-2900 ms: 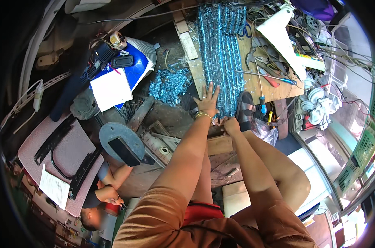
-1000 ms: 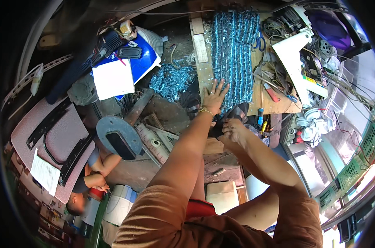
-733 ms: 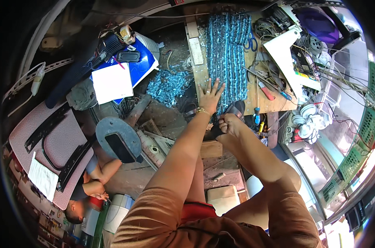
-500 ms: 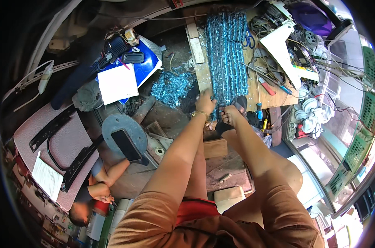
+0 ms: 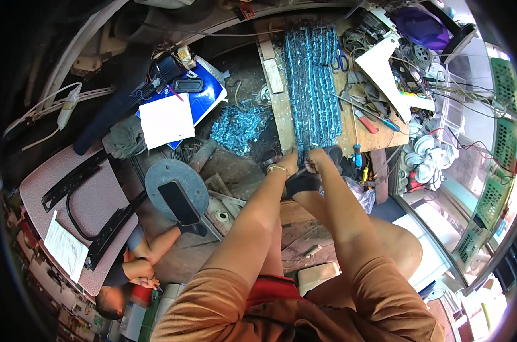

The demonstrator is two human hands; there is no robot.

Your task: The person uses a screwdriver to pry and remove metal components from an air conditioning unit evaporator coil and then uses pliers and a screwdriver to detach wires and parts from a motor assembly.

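A mat-like bundle of rough blue strips (image 5: 312,85), dark between its rows and flecked with white, runs lengthwise over a wooden board (image 5: 364,134). At its narrow near end, my left hand (image 5: 289,161), with a bracelet at the wrist, is closed on the strips. Close beside it on the right, my right hand (image 5: 316,159) is closed on the same end. Exactly what lies inside the fingers is hidden. Just below the hands are my legs and dark footwear. Left of the board lies a loose heap of blue shreds (image 5: 235,131).
Scissors (image 5: 341,59), a red-handled tool (image 5: 366,122) and screwdrivers (image 5: 358,155) lie right of the strips. A white bracket (image 5: 383,65) and tangled wires crowd the far right. A phone (image 5: 178,202) rests on a round stool (image 5: 193,181). Another person sits at lower left near a chair (image 5: 76,194).
My left hand has come nearer to me and now sits level with my right hand. The right hand stays at the strips' near end. The whole view has shifted slightly.
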